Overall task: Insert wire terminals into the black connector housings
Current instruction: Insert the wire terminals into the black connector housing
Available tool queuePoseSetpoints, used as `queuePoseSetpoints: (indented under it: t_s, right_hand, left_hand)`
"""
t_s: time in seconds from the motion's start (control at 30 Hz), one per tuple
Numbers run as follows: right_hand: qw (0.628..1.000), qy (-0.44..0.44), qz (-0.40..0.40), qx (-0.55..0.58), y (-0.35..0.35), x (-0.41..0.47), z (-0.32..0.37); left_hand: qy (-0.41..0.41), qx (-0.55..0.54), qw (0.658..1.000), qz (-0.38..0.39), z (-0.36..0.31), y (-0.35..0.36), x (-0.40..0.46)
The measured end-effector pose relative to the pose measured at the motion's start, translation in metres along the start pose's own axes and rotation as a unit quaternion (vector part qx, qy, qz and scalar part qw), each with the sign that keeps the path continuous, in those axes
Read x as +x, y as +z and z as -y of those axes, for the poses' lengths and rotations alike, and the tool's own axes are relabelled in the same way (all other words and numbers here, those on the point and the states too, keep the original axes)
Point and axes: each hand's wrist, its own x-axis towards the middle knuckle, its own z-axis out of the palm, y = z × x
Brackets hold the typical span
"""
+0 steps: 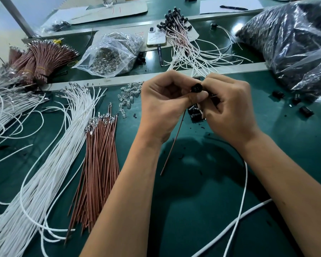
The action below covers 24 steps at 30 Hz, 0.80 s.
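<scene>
Together, both hands point(196, 102) pinch a round black housing point(196, 88), seemingly plastic.

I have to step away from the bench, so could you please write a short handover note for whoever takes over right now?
Left hand: fingers curled, thumb against the black connector housing.
Right hand: pinches the same housing from the other side.
A brown wire hangs down from between the hands; whether its terminal is seated is hidden.
Stock: loose brown wires and white wires to the left, spare housings under the hands.
Done: a pile of finished assemblies lies at the back.
Left: finish this housing, then work through the loose wires.
</scene>
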Motion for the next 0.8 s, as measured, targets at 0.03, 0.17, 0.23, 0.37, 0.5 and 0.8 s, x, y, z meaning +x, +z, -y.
queuePoseSetpoints:
  t_s: [0.03, 0.17, 0.23, 0.37, 0.5, 0.8]
  right_hand:
    - [1.000, 0.001, 0.001, -0.001, 0.0001, -0.0001, 0.0000]
    - [1.000, 0.005, 0.006, -0.009, 0.0003, -0.0009, -0.0007]
    - [1.000, 0.008, 0.009, -0.015, 0.0003, -0.0012, -0.0005]
    - [1.000, 0.006, 0.008, 0.001, 0.0001, -0.0011, -0.0008]
    - [0.997, 0.015, 0.030, 0.063, -0.0008, -0.0017, -0.0033]
    - [0.997, 0.004, 0.019, 0.080, -0.0015, -0.0003, -0.0062]
  left_hand:
    - [0.000, 0.000, 1.000, 0.000, 0.0000, -0.0001, 0.0001]
    - [0.000, 0.003, 1.000, 0.000, 0.0003, -0.0001, -0.0006]
    - [0.002, 0.004, 1.000, 0.003, 0.0002, 0.0004, -0.0011]
    - [-0.001, 0.001, 1.000, -0.002, -0.0004, 0.0019, 0.0000]
    - [-0.003, 0.009, 1.000, -0.015, 0.0019, 0.0037, 0.0004]
    - [-0.012, -0.005, 1.000, -0.006, 0.0035, -0.0028, 0.0001]
